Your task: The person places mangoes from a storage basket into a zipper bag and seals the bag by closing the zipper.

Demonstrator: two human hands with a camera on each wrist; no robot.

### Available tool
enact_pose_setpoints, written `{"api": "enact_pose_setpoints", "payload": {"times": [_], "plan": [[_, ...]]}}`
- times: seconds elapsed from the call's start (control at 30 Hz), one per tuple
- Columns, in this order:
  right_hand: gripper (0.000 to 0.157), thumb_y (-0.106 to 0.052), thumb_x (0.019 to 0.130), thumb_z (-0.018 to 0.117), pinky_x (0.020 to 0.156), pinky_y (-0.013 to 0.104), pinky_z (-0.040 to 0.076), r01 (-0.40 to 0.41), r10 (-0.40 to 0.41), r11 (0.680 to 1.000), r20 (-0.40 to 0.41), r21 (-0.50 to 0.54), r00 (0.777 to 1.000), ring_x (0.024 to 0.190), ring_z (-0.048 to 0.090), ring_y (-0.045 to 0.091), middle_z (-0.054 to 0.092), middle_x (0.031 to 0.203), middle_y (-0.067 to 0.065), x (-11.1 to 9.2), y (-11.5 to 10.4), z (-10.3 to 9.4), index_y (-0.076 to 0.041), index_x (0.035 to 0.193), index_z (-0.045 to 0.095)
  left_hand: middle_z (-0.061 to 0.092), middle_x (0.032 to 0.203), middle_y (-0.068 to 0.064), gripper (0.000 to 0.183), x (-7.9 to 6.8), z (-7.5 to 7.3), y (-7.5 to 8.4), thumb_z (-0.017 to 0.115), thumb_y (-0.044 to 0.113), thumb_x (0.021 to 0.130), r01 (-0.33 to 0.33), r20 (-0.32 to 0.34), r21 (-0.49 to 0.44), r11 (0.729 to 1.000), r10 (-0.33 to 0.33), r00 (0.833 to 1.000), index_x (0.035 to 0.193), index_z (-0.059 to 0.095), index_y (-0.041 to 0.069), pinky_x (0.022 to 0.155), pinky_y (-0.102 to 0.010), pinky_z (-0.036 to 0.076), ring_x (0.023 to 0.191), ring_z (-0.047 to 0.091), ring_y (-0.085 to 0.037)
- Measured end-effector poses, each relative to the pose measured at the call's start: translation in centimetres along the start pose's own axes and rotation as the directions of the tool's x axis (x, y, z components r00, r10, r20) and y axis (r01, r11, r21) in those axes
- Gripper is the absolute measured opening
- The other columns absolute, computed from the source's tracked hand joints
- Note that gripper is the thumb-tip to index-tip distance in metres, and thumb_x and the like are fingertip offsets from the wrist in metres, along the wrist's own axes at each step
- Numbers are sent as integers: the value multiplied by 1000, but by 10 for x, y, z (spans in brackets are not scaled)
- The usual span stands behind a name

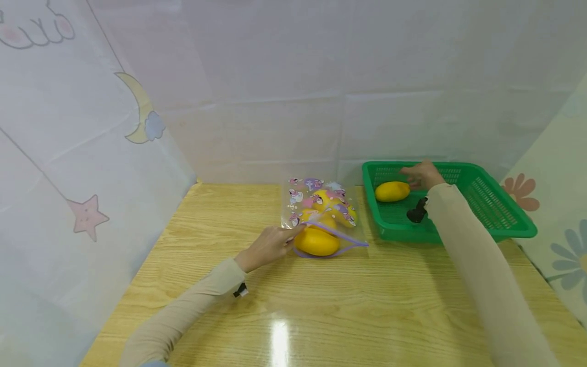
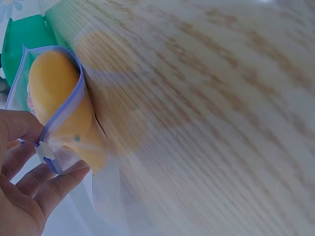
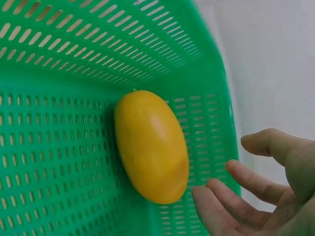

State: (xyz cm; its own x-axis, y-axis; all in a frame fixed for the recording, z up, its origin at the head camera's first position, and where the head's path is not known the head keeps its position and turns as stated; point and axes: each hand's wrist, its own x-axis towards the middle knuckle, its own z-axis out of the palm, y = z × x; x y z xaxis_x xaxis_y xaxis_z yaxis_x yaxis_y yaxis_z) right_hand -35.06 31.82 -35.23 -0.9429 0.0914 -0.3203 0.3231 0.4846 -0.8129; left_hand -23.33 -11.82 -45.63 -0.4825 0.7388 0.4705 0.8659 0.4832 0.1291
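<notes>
At the left end of the green basket (image 1: 458, 237) lies a yellow mango (image 1: 392, 191), whole and smooth in the right wrist view. Over the basket, just beside that mango, my right hand (image 1: 424, 175) has its fingers spread and relaxed, with nothing in them. My left hand (image 1: 268, 248) pinches the purple-edged mouth of a clear zip bag (image 1: 293, 199) between thumb and fingers, near its white slider (image 2: 46, 151). The bag lies on its side with several mangoes inside. One mango (image 1: 317, 241) shows right at the parted mouth; printed cartoon figures partly cover the others.
Both bag and basket stand on a wood-grain table (image 1: 293, 300), the basket to the right of the bag. A pale patterned sheet (image 1: 275, 127) hangs behind the table. The basket's rim rises around the remaining mango.
</notes>
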Motion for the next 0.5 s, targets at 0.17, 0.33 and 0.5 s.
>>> {"api": "enact_pose_setpoints", "payload": {"times": [0.17, 0.33, 0.5], "plan": [[67, -30, 103, 47, 104, 45, 42, -44, 43, 999, 14, 31, 999, 132, 39, 47, 27, 149, 38, 10, 9, 1, 11, 151, 23, 37, 51, 9, 63, 0, 1, -1, 74, -6, 81, -17, -20, 10, 1000, 18, 1000, 140, 53, 0, 42, -11, 20, 43, 18, 2], [66, -30, 103, 47, 105, 45, 41, -56, 54, 997, 30, 61, 998, 133, 39, 45, 26, 149, 38, 18, 20, 1, 8, 152, 24, 37, 51, 9, 63, 0, 2, -1, 73, -7, 81, -32, -32, 3, 999, 32, 999, 140, 52, -2, 42, -11, 19, 44, 17, 2], [61, -17, 103, 49, 105, 48, 40, 13, -19, 997, 79, 75, 997, 136, 33, 48, 18, 155, 35, 16, 30, 0, 5, 154, 23, 36, 51, 9, 63, -1, 2, -1, 73, -6, 81, -32, -27, 3, 999, 32, 999, 140, 51, -3, 42, -11, 19, 44, 18, 2]]}}
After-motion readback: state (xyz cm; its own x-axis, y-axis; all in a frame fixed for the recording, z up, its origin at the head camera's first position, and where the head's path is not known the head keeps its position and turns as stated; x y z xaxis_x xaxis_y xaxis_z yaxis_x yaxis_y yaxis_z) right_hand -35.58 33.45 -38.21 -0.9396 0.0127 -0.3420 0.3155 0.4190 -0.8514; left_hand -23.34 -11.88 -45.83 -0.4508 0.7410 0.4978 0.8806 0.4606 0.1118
